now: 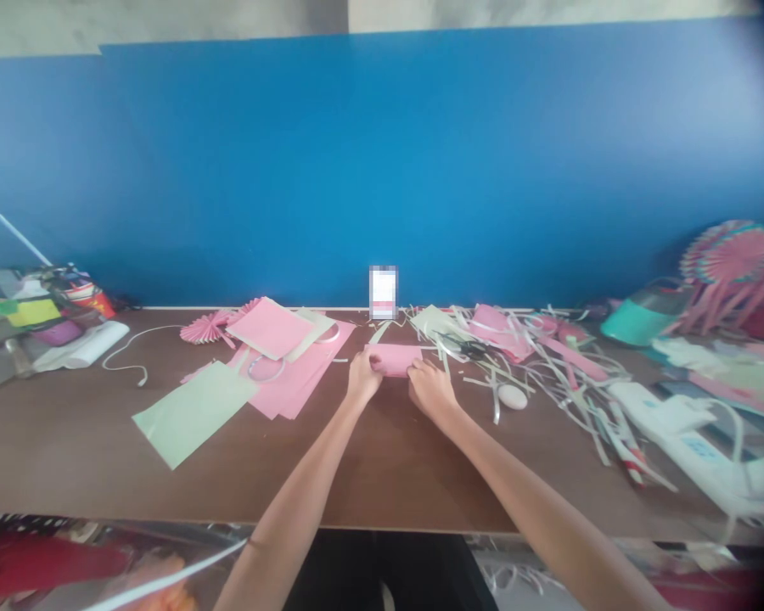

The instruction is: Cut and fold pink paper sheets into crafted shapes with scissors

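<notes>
A folded pink paper strip (396,357) lies on the brown table (369,458) in the middle. My left hand (363,374) pinches its left end with fingers closed. My right hand (429,387) presses on its right end, fingers curled over the paper. Both forearms reach in from the bottom edge.
Pink sheets (273,331) and a pale green sheet (191,412) lie to the left, with a pink paper fan (207,327). Paper strips, scissors (477,348) and a white oval (513,396) lie to the right. A power strip (681,433) and teal container (637,322) sit far right. A blue wall stands behind.
</notes>
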Demonstrator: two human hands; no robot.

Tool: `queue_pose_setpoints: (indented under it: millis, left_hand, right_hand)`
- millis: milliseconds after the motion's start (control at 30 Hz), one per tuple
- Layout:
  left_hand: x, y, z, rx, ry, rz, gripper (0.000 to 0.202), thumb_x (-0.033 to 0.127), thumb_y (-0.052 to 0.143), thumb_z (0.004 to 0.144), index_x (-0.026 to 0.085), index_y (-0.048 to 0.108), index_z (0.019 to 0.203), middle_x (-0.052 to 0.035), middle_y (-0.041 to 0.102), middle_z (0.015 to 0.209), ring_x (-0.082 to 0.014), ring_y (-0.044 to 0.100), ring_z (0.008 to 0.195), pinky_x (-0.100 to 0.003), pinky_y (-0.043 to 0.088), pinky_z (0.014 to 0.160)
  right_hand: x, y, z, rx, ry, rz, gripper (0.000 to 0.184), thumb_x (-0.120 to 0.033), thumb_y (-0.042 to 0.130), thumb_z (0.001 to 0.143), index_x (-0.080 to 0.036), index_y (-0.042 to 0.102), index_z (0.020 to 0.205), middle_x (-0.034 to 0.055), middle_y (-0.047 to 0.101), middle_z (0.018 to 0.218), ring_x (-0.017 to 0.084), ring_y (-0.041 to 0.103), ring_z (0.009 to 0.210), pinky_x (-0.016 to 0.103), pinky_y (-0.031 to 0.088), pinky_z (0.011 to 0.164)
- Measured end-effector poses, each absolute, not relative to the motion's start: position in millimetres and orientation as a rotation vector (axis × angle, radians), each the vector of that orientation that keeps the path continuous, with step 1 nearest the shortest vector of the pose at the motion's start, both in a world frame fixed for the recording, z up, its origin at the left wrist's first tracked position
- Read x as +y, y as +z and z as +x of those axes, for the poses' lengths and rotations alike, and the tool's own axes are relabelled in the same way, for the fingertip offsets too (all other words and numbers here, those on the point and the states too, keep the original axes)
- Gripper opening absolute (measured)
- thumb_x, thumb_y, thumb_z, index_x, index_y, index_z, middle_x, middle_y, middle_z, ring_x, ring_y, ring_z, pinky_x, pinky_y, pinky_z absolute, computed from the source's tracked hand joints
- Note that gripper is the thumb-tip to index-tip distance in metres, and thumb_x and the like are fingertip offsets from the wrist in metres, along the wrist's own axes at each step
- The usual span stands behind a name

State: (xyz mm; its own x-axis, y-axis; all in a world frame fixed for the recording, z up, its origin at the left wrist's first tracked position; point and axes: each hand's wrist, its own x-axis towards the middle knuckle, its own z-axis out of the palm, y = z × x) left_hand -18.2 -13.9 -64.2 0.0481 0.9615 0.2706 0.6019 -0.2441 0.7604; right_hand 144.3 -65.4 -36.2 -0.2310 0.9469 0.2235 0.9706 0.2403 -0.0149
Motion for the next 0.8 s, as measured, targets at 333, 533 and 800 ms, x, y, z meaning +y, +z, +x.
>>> queue_pose_setpoints:
  millis: [333,533,800]
  left_hand:
    - [-15,-65,-18,1.629,1.047,1.915,0.026,0.004,0.055,0.064,0.018,0.055,0.086,-0.0042,0.056,0.091,-0.0152,0.054,0.081,-0.027,0.045,0.077]
    - [-22,-59,-16,1.674,1.007,2.011,0.028,0.0,0.05,0.068,0.019,0.055,0.088,-0.0047,0.058,0.094,-0.0166,0.054,0.09,-0.026,0.044,0.078]
    - [-25,-51,-19,1.783,0.679,2.173,0.007,0.013,0.05,0.079,0.019,0.054,0.079,-0.0075,0.06,0.088,-0.0211,0.056,0.084,-0.028,0.042,0.067]
  right_hand:
    - [-71,-33,137,-2.223,-0.169,-1.985,0.025,-0.01,0.042,0.083,-0.016,0.067,0.083,0.0094,0.063,0.092,0.02,0.06,0.082,0.026,0.042,0.065]
    - [-72,-30,146,-2.197,-0.18,-2.041,0.026,-0.01,0.042,0.084,-0.016,0.067,0.09,0.0108,0.063,0.098,0.02,0.06,0.087,0.026,0.043,0.067]
    - [-74,-29,143,-2.196,-0.258,-2.018,0.024,-0.01,0.044,0.082,-0.015,0.067,0.089,0.0128,0.063,0.1,0.024,0.06,0.089,0.029,0.044,0.068]
